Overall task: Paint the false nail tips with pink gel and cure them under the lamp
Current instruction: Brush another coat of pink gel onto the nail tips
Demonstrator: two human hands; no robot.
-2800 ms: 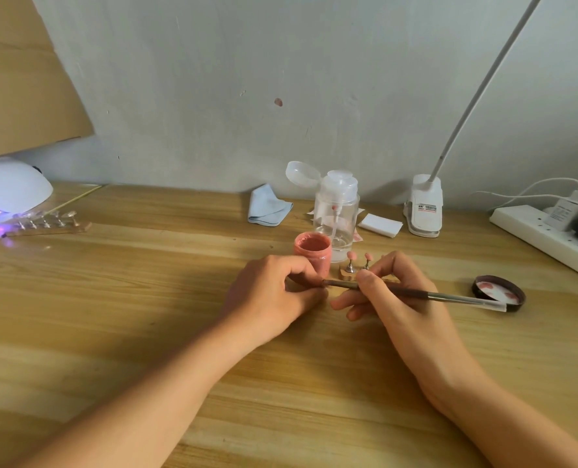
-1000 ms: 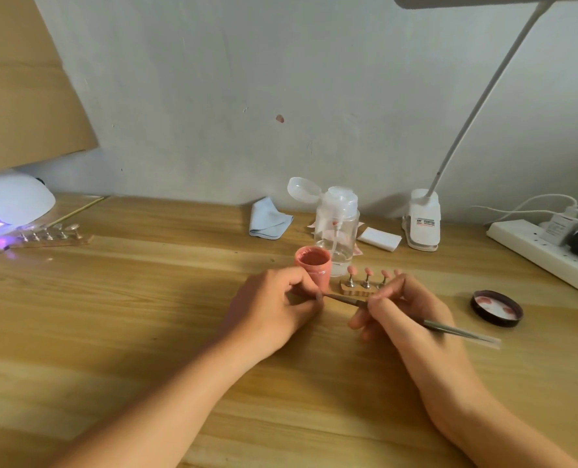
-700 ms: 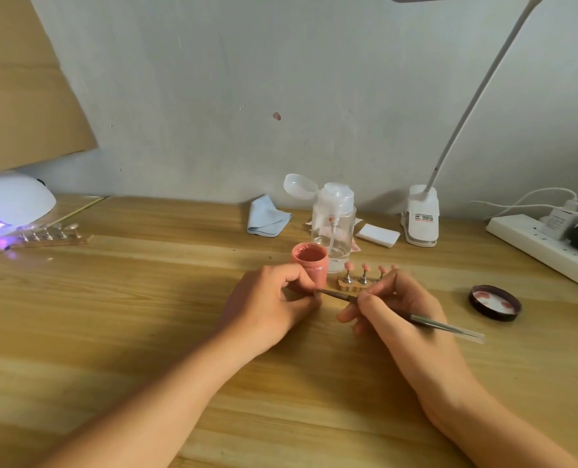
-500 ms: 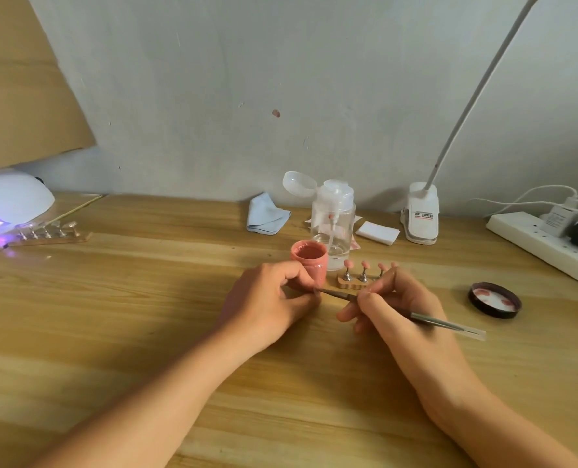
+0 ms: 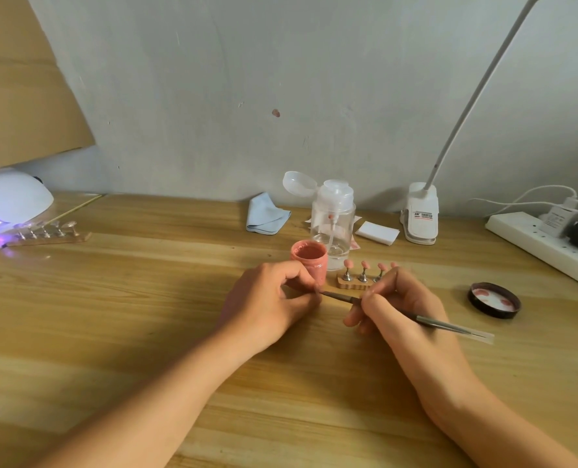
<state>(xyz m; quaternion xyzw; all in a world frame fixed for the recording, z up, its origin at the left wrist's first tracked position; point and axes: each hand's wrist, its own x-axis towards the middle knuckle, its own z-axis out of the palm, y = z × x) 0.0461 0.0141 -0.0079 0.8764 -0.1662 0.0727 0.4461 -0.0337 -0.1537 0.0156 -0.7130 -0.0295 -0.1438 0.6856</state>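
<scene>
My left hand pinches a small nail tip between thumb and forefinger, just in front of the open pink gel jar. My right hand grips a thin metal brush, and its bristle end touches the pinched tip. Behind my right fingers a small wooden stand carries several pink-painted nail tips on metal posts. At the far left a white curing lamp glows purple, with a second wooden stand of clear nail tips at its mouth.
A clear pump bottle stands behind the jar, with a blue cloth and white pads beside it. The jar's black lid lies at the right. A desk lamp base and a power strip sit at the back right.
Both hands have stayed near the jar while the brush tip shifted slightly against the pinched nail tip. My head's view has moved a little.
</scene>
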